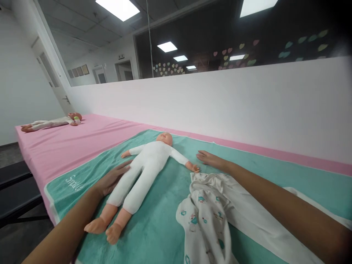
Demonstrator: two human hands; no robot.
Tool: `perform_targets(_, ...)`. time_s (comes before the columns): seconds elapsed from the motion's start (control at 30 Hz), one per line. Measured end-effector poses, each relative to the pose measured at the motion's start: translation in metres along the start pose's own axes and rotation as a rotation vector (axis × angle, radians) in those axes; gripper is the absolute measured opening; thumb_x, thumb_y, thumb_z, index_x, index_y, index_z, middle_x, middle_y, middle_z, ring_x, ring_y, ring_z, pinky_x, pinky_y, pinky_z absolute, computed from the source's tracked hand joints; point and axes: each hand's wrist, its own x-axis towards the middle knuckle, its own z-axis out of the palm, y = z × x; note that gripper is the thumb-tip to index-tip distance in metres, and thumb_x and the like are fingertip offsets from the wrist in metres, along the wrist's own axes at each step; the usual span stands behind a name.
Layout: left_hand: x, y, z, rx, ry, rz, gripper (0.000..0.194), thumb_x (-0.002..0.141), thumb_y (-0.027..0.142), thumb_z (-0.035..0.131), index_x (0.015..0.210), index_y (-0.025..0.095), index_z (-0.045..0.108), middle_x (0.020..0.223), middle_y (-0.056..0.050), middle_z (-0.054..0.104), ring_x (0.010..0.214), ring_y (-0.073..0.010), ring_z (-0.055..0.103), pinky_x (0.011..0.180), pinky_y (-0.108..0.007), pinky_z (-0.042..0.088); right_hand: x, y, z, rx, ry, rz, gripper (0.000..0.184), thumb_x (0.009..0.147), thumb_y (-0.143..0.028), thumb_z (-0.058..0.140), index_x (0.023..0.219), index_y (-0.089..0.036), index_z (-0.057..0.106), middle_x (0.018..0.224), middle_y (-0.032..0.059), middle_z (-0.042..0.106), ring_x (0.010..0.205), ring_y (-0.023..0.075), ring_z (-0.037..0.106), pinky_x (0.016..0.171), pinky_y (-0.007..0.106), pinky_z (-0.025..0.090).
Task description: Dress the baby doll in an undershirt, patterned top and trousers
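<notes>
A baby doll (150,157) with a white cloth body lies on its back on a green towel (154,234), head at the far side and bare feet toward me. My left hand (114,179) rests flat along the doll's leg on the left, fingers stretched out and holding nothing. Beyond the doll's outstretched arm, my right hand (210,159) hovers or rests over the towel, open and apart from the doll's hand. Below it lies a crumpled white baby garment (206,212) with small teal prints, next to plain white cloth (255,220) partly hidden under my right forearm.
A pink sheet (110,128) covers the table under the towel. At the far left end lie a second doll (55,122) and a small bottle with a green cap (77,120). A white wall (220,106) with a window runs along the back. Black bench seats (16,190) stand at left.
</notes>
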Motion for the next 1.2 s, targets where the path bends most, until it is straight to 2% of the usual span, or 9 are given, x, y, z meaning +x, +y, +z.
perform_targets(0.17,-0.029,0.010,-0.001,0.552,0.343,0.055,0.055,0.074,0.042,0.058,0.122,0.018,0.047,0.124,-0.012,0.053,0.111,-0.0292,0.051,0.089,-0.038,0.045,-0.155,0.067,-0.065,-0.571,0.330,0.203,0.071,0.079,-0.071,0.039,0.122,-0.016,0.049,0.128,0.0111,0.042,0.113,0.0293,0.043,0.092,0.036,0.040)
perform_targets(0.3,-0.072,0.012,0.070,0.991,0.655,0.280,0.039,0.081,0.039,0.042,0.114,0.019,0.051,0.116,-0.008,0.056,0.104,-0.0267,0.054,0.087,-0.037,0.042,-0.234,0.091,-0.073,-0.723,0.431,0.258,0.059,0.076,-0.067,0.044,0.105,-0.017,0.057,0.108,0.0101,0.054,0.095,0.0272,0.052,0.073,0.032,0.043)
perform_targets(0.43,-0.111,-0.012,0.177,1.012,0.205,0.142,0.052,0.076,0.056,0.047,0.116,0.023,0.052,0.092,-0.004,0.062,0.079,-0.0228,0.059,0.071,-0.031,0.045,-0.251,0.059,-0.046,-0.676,0.578,0.140,0.044,0.085,-0.057,0.033,0.076,-0.017,0.051,0.078,0.0042,0.055,0.069,0.0181,0.051,0.058,0.025,0.036)
perform_targets(0.57,-0.131,-0.034,0.232,0.828,0.018,0.077,0.063,0.074,0.060,0.050,0.127,0.026,0.046,0.115,-0.007,0.057,0.098,-0.0258,0.055,0.083,-0.035,0.041,-0.255,-0.022,0.005,-0.359,0.702,-0.100,0.041,0.088,-0.052,0.036,0.069,-0.016,0.041,0.063,-0.0014,0.045,0.059,0.0117,0.043,0.054,0.020,0.032)
perform_targets(0.73,-0.156,-0.035,0.248,0.108,-0.172,-0.050,0.057,0.085,0.056,0.036,0.134,0.025,0.036,0.131,-0.007,0.047,0.115,-0.0249,0.047,0.092,-0.038,0.040,-0.279,-0.092,0.097,-0.309,-0.020,-0.593,0.025,0.092,-0.038,0.042,0.087,-0.016,0.053,0.086,-0.0005,0.056,0.080,0.0119,0.052,0.076,0.021,0.041)
perform_targets(0.8,-0.164,-0.038,0.255,0.014,-0.186,-0.017,0.059,0.084,0.050,0.044,0.135,0.022,0.035,0.129,-0.010,0.049,0.114,-0.0257,0.048,0.094,-0.039,0.040,-0.291,-0.090,0.125,-0.416,-0.115,-0.717,0.022,0.088,-0.037,0.053,0.101,-0.019,0.054,0.101,0.0000,0.057,0.099,0.0146,0.050,0.097,0.026,0.033)
perform_targets(0.93,-0.164,-0.055,0.273,0.190,-0.052,0.143,0.064,0.073,0.028,0.062,0.132,0.020,0.040,0.125,-0.009,0.053,0.116,-0.0277,0.047,0.102,-0.039,0.032,-0.319,-0.057,0.141,-0.589,-0.090,-0.729,0.048,0.087,-0.033,0.056,0.130,-0.019,0.040,0.126,0.0032,0.045,0.123,0.0168,0.033,0.112,0.033,0.012)
perform_targets(1.03,-0.160,-0.064,0.285,0.233,-0.024,0.221,0.057,0.068,0.016,0.060,0.124,0.018,0.050,0.115,-0.007,0.060,0.108,-0.0289,0.052,0.098,-0.040,0.036,-0.339,-0.034,0.132,-0.641,-0.089,-0.792,0.045,0.091,-0.032,0.047,0.133,-0.018,0.037,0.134,0.0047,0.037,0.127,0.0166,0.028,0.112,0.033,0.017)
perform_targets(1.2,-0.192,-0.055,0.253,0.044,0.023,0.065,0.046,0.064,0.012,0.056,0.109,0.022,0.061,0.101,-0.003,0.067,0.095,-0.0267,0.060,0.081,-0.037,0.048,-0.344,-0.009,0.122,-0.494,0.335,-0.768,0.024,0.092,-0.017,0.036,0.108,-0.018,0.054,0.128,0.0054,0.042,0.126,0.0189,0.031,0.106,0.035,0.033)
